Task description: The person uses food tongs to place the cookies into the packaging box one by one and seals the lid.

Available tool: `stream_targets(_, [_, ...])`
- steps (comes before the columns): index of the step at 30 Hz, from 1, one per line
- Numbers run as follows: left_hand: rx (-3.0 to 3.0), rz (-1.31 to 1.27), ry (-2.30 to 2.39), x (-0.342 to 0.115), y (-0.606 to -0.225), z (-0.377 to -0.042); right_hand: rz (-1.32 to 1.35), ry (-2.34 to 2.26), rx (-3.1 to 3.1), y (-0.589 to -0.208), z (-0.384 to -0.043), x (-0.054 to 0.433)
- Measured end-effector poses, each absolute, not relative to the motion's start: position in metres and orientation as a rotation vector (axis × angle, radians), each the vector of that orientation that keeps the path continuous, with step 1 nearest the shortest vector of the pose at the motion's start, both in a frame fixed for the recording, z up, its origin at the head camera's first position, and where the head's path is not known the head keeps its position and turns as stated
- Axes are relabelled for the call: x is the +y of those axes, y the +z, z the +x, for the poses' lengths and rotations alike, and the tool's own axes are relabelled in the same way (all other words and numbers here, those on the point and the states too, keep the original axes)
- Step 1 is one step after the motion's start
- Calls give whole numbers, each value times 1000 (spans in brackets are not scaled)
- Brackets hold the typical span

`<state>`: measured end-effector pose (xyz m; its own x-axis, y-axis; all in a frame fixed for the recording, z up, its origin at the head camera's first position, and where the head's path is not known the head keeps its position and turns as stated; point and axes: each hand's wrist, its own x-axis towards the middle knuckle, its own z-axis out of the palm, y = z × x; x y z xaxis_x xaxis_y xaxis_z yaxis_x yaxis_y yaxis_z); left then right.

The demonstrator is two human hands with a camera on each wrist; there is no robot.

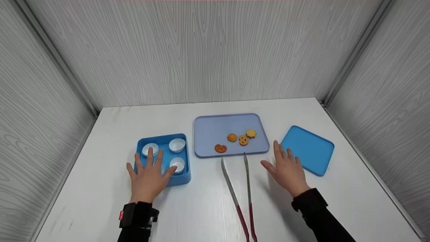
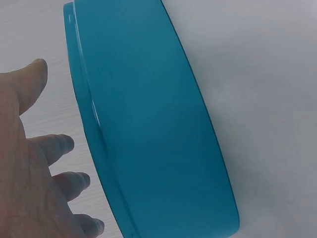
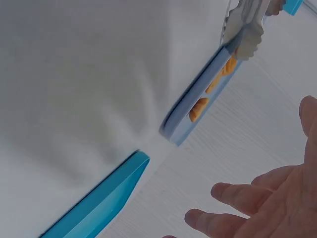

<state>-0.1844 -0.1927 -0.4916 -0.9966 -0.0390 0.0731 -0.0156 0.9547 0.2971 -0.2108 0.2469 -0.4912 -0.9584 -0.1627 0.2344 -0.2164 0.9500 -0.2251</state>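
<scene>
Spread fingers of my left hand [image 1: 147,179] hover over the near left part of a blue box [image 1: 183,179], which holds several white paper cups [image 1: 177,145]; the hand partly hides some of them. In the left wrist view the box's side wall [image 2: 148,119] stands apart from the fingertips. My right hand [image 1: 288,171] is held above the table with fingers extended, empty, near a flat blue lid [image 1: 307,151]. Between the hands lie metal tongs [image 1: 248,181] with red handles, tips at the edge of a lavender tray [image 1: 215,127].
On the tray sit a pretzel-shaped cookie [image 1: 220,148], a swirled cookie [image 1: 232,137], a chocolate-chip cookie [image 1: 243,140] and a pale scalloped cookie [image 1: 251,133]. Wood-grain panels [image 1: 208,50] wall the white table [image 1: 90,188] at the back and sides.
</scene>
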Motion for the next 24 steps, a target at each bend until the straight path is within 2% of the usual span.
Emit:
stream_targets(8, [-3043, 45, -475, -193, -492, -184, 335, 258, -2902, -491, -189, 214])
stream_targets(17, [-3042, 46, -475, -195, -493, -183, 523, 115, -2774, -500, -161, 183])
stream_targets(24, [-3035, 56, -517, -200, -495, -182, 490, 124, -2999, -508, -146, 167])
